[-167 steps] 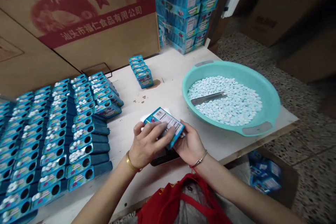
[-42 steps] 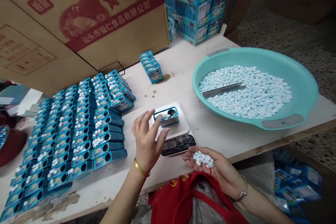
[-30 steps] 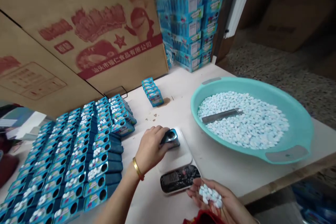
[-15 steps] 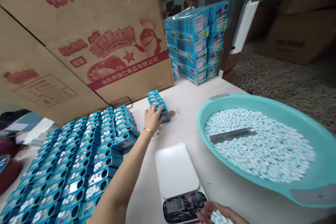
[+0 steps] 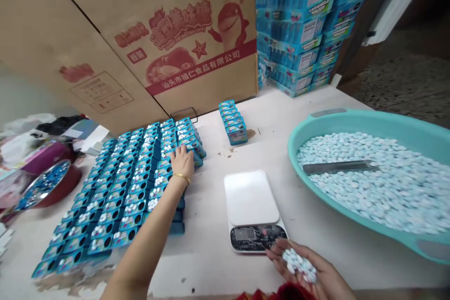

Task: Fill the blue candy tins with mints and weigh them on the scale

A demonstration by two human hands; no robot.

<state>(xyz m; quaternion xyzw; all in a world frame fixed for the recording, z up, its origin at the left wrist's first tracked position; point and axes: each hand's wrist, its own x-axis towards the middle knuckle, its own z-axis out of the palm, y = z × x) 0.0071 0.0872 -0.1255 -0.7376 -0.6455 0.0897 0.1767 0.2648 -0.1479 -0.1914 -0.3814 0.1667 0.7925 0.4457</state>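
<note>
Right hand (image 5: 320, 269), five o'clock, lies half-open, palm up, cradling pale candies (image 5: 298, 263); scale (image 5: 251, 201) just beside. Left hand (image 5: 182, 163), eight o'clock, curls over blue tins (image 5: 138, 185); grip unclear. Short tin row (image 5: 235, 125) stands at twelve.

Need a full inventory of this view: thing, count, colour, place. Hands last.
Container block: dozens, blue, left on table
Short container row: about six, blue, before carton
Scale: one, white with black panel, centre
Basin: one, turquoise, right
Candies: uncountable, white to pale blue, in basin and right palm
Scoop: one, grey, on basin's candies
Carton: at least one, brown with red print, back
Wrapped packs: one stack, blue, right of carton
Bowl: one, dark red, far left
Table: one, white, beneath
Left hand: one, gold bangle, at container block
Right hand: one, palm up, below scale
</note>
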